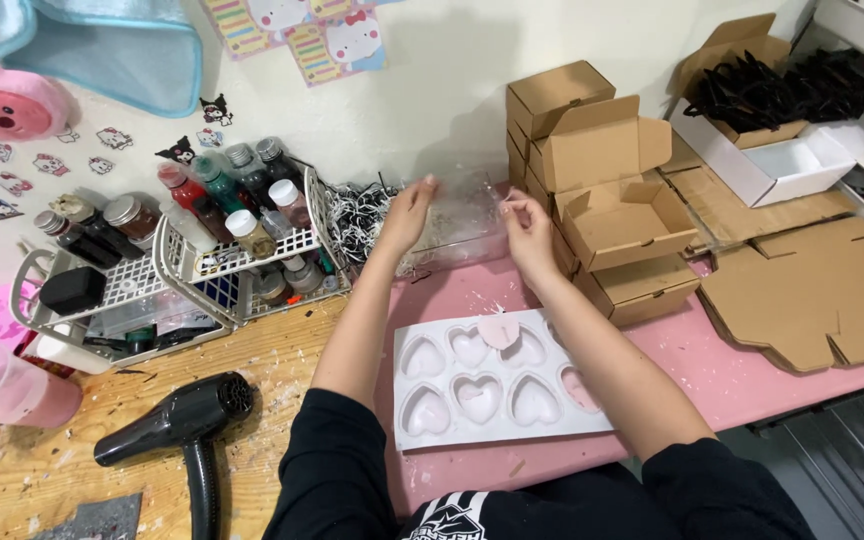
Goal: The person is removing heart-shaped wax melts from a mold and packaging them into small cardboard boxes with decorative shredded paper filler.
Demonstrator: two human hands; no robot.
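Note:
Both my hands reach to the back of the pink table, gripping a clear plastic container [462, 225]. My left hand [410, 215] holds its left side, fingers curled over the rim. My right hand [527, 228] pinches its right edge. The container is see-through and smeared; its contents cannot be made out. In front of my arms lies a white heart-cavity mould [497, 388], with a pale pink heart piece [500, 330] resting across its upper row.
Stacked brown cardboard boxes [602, 190] stand right of the container, flat cardboard sheets [802, 290] further right. White wire racks of bottles [242, 240] and black-white shredded paper [357, 215] sit left. A black hair dryer [187, 420] lies on the wooden surface.

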